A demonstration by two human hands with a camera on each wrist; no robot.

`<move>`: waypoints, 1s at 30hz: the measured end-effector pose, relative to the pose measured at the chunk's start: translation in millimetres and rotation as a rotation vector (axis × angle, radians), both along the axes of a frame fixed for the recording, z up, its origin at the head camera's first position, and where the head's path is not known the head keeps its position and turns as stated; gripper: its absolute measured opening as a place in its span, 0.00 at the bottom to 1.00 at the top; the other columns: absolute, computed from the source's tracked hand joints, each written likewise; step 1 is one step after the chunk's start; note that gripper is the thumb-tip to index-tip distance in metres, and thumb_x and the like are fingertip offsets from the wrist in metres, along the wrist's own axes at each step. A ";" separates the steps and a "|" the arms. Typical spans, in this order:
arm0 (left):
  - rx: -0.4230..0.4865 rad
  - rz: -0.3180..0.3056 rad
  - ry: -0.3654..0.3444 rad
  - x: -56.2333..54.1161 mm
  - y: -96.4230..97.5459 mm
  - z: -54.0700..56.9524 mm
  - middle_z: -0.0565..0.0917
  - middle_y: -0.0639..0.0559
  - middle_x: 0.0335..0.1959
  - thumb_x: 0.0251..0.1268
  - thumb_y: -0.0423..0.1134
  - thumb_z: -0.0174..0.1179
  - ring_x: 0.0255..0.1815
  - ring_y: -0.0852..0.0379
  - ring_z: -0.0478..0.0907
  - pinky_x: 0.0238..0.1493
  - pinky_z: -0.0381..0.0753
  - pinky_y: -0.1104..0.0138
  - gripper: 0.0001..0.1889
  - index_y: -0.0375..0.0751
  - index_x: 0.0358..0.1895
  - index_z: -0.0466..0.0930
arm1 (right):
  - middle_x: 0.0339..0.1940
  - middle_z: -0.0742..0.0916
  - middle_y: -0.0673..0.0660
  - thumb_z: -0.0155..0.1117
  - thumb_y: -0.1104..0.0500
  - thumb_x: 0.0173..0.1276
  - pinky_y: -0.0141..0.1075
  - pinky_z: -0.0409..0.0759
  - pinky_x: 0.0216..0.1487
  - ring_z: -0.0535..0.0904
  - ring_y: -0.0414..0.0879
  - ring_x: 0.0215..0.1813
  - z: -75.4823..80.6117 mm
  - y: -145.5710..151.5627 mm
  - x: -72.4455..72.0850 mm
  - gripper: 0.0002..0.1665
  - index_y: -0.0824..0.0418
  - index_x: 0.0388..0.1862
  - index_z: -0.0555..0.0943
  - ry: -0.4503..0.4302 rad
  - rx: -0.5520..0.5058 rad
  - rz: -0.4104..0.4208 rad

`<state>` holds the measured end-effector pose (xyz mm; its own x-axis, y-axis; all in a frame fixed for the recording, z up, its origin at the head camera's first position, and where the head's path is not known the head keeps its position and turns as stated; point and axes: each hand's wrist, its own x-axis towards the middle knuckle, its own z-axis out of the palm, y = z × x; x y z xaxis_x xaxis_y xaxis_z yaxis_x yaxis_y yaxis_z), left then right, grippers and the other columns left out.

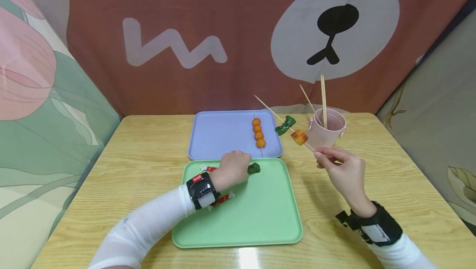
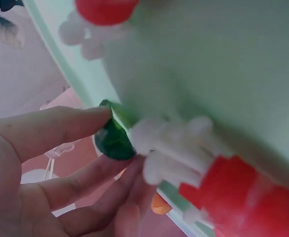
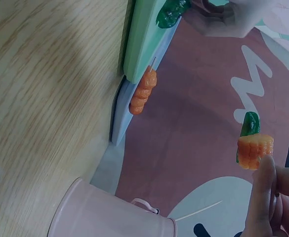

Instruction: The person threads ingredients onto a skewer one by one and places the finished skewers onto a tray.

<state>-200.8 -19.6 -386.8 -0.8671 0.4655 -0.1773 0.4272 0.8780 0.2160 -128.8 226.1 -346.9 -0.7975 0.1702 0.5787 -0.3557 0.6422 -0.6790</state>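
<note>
My right hand [image 1: 343,170] pinches the lower end of a wooden skewer [image 1: 268,108] between thumb and fingers. It is tilted up to the left and carries a corn piece [image 1: 299,137] and a dark green, bow-shaped piece like a kelp knot [image 1: 285,125]. Over the green tray [image 1: 260,219], my left hand [image 1: 232,170] holds a second dark green knot [image 2: 113,138] between thumb and finger. Red pieces with white knobby ends [image 1: 223,199] lie beside and under that hand, partly hidden by it and the wrist.
Behind the green tray, a lavender tray [image 1: 219,132] bears a skewer of orange balls [image 1: 258,135]. A pink bucket [image 1: 322,136] with several wooden sticks [image 1: 324,99] stands at the back right. The wooden table [image 1: 148,149] ends at a printed cloth backdrop.
</note>
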 end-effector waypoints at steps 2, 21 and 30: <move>0.083 0.004 -0.012 -0.5 -3.8 0.0 0.77 0.54 0.24 0.47 0.30 0.65 0.24 0.58 0.72 0.22 0.72 0.70 0.10 0.41 0.34 0.78 | 0.22 0.86 0.65 0.70 0.73 0.54 0.19 0.74 0.21 0.78 0.27 0.19 0.7 -1.1 0.4 0.04 0.74 0.30 0.85 -0.007 -0.001 -0.002; 0.852 0.180 0.277 -17.4 -49.1 31.0 0.86 0.51 0.32 0.52 0.36 0.69 0.33 0.56 0.82 0.33 0.81 0.68 0.10 0.43 0.40 0.85 | 0.24 0.87 0.65 0.70 0.73 0.53 0.21 0.76 0.21 0.81 0.33 0.20 9.4 -20.4 -10.4 0.05 0.75 0.31 0.85 0.030 -0.050 0.101; 1.109 0.270 0.412 -29.4 -69.9 48.3 0.86 0.47 0.37 0.52 0.33 0.69 0.31 0.55 0.84 0.33 0.82 0.72 0.12 0.39 0.41 0.85 | 0.24 0.86 0.65 0.69 0.76 0.52 0.23 0.78 0.23 0.82 0.37 0.21 18.0 -36.8 -9.0 0.05 0.77 0.30 0.84 0.050 -0.088 0.197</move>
